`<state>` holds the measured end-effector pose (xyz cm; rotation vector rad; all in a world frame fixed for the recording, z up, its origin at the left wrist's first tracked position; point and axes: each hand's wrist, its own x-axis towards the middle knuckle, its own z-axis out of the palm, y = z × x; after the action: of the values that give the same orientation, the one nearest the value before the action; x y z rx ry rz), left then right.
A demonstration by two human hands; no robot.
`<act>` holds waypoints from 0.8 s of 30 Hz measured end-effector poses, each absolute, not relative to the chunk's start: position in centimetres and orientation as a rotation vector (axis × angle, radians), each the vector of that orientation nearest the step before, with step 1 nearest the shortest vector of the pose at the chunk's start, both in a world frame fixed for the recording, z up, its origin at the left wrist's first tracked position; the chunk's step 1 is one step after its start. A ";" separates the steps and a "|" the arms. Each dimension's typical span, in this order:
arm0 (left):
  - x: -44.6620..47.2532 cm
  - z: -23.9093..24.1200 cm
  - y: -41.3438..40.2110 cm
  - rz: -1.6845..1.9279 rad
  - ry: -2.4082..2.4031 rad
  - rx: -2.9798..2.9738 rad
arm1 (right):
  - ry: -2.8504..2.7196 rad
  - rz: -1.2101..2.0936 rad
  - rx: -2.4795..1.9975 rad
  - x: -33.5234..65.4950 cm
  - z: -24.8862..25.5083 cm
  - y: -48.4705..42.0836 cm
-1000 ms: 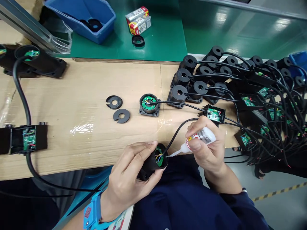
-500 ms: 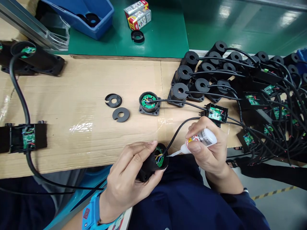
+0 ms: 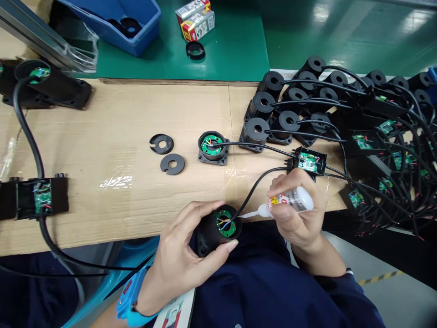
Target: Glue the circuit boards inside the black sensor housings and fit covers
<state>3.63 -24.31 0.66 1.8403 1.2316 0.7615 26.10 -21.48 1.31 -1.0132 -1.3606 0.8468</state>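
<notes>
My left hand (image 3: 186,250) is wrapped round a black cylindrical housing (image 3: 213,232) at the table's front edge. Its open end faces up and right, showing a green ring-shaped circuit board (image 3: 222,217) with coloured wires and a black cable running out. In my right hand (image 3: 300,214) a small white glue bottle (image 3: 290,199) is pinched between thumb and fingers. The bottle's thin nozzle points left, its tip at the housing's rim. Farther back sits a shorter black housing (image 3: 213,157) with its round board exposed. Two slotted black discs (image 3: 173,164) lie left of it.
Several black housings (image 3: 256,130) with cables stand at the right, beside open boxes with circuit boards (image 3: 309,161). More wired parts (image 3: 43,196) lie at the left. A blue bin (image 3: 143,36), a small carton (image 3: 198,25) and a black ring (image 3: 195,51) are at the back.
My right hand and the glue bottle have shifted slightly right and up along the housing's rim. The housing has turned a little, showing more of its board, and my left fingers have moved back from the opening.
</notes>
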 end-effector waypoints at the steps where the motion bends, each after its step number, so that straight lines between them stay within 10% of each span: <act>1: 3.5 0.5 -24.3 0.747 1.214 1.784 | -1.299 0.865 -0.995 26.1 1.2 -21.4; 24: 3.8 -1.3 -24.2 0.771 1.032 1.462 | -1.408 0.990 -0.942 24.5 2.2 -20.2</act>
<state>3.80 -24.17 -1.29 1.4624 1.0317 0.7714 24.50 -20.22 2.15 -0.9416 -1.4078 0.9901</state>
